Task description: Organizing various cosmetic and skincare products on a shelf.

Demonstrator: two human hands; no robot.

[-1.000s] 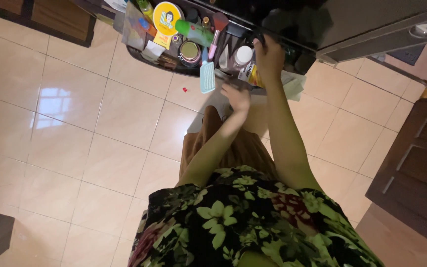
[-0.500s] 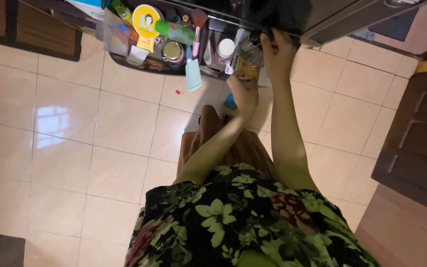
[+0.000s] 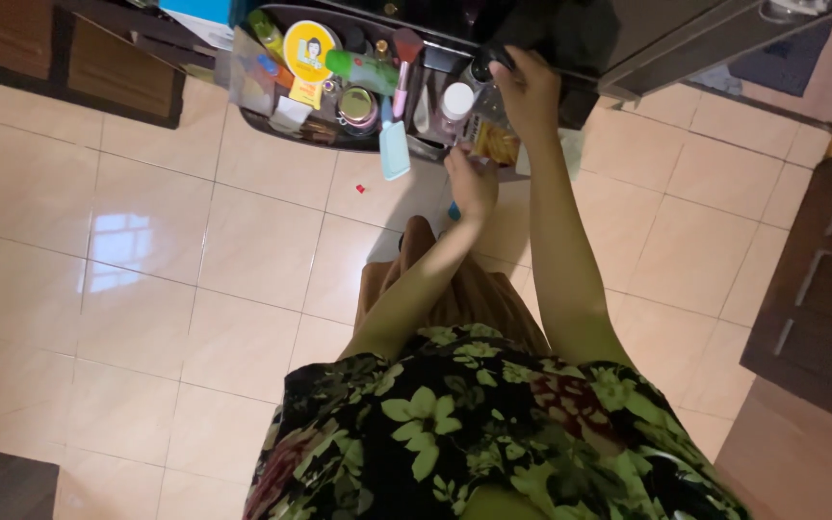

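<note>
My right hand (image 3: pixel 530 89) reaches up into the dark tray (image 3: pixel 272 125) of clutter, fingers curled over something I cannot make out. My left hand (image 3: pixel 474 183) sits lower, loosely closed just beside a small yellow packet (image 3: pixel 495 144) at the tray's near edge; whether it grips anything, I cannot tell.

**Count of things in the open drawer**

Two hands reach to the drawer (image 3: pixel 272 125): the left hand (image 3: pixel 472 183) at its near edge, the right hand (image 3: pixel 529 91) near its right end. Inside lie one round yellow tin (image 3: pixel 308 48), one green tube (image 3: pixel 363 69), one pale blue spatula (image 3: pixel 395 149), one white-capped bottle (image 3: pixel 455 101), one small round jar (image 3: pixel 358 106) and one yellow packet (image 3: pixel 495 143).
</note>
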